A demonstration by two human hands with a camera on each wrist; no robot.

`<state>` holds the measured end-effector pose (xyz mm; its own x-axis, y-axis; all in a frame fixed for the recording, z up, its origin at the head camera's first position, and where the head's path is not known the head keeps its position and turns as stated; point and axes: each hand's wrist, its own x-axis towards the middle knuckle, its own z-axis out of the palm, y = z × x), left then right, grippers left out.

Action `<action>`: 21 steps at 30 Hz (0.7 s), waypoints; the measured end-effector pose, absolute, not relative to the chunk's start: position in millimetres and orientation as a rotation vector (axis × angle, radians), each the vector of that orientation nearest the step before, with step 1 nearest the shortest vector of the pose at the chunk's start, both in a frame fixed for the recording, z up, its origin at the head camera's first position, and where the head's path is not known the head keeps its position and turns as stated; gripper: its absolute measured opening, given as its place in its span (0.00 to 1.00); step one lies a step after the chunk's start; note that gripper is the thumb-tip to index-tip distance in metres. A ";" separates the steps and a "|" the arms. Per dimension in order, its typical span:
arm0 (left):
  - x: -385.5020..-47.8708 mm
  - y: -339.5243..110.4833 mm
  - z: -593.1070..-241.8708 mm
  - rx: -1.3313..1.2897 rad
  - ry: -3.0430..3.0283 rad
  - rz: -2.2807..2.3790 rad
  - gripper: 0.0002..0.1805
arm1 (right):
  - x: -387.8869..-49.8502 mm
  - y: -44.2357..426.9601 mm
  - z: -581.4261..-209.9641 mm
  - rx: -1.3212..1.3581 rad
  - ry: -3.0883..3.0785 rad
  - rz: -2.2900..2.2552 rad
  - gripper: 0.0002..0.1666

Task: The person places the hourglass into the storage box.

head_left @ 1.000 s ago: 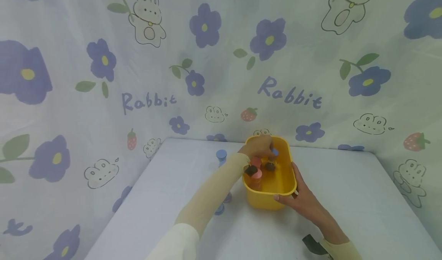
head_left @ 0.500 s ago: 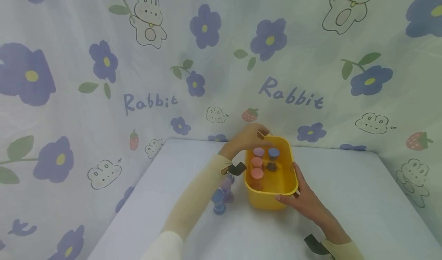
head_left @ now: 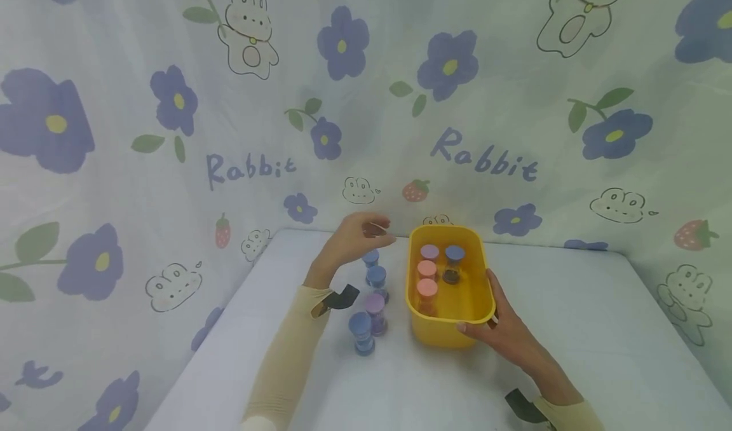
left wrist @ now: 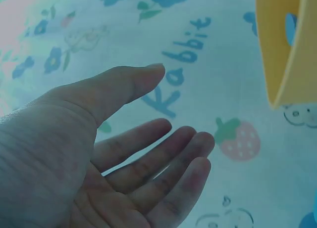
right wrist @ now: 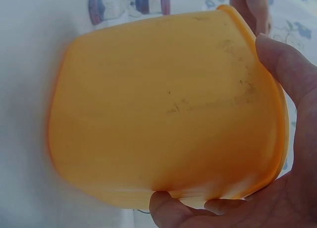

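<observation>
Patterned backdrop, printed with purple flowers, rabbits, strawberries and the word "Rabbit", hung behind a white-topped table.

Yellow bin, one: set on the table, right of the middle. Four small sand timers are contained. Along the left wall are lined a purple-capped timer at the far end, then a pink-capped timer and a second pink-capped timer; beside the purple is placed a blue-capped timer.

Timers outside, four, stood upright left of the bin: near blue timer, lilac timer, middle blue timer, far blue timer.

Left hand, nothing held: thumb and fingers parted and loosely bent, poised over the far blue timer; no contact can be made out. Right hand: the bin's near right corner is gripped, thumb on the rim, fingers curled against the side.

Hazards, as judged: the outside timers are narrow and closely ranked — one brushed by the left hand or sleeve could be tipped into its neighbours. Should the bin be jerked by the right hand, its contents could be toppled, the blue-capped timer most easily, for want of a wall close by.
</observation>
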<state>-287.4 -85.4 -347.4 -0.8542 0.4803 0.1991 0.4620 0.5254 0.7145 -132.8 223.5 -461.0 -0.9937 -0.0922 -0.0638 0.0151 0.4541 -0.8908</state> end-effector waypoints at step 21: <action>-277.3 -151.1 -428.2 0.630 2.705 1.552 0.25 | -132.5 222.9 -462.1 -0.076 2.608 -1.579 0.74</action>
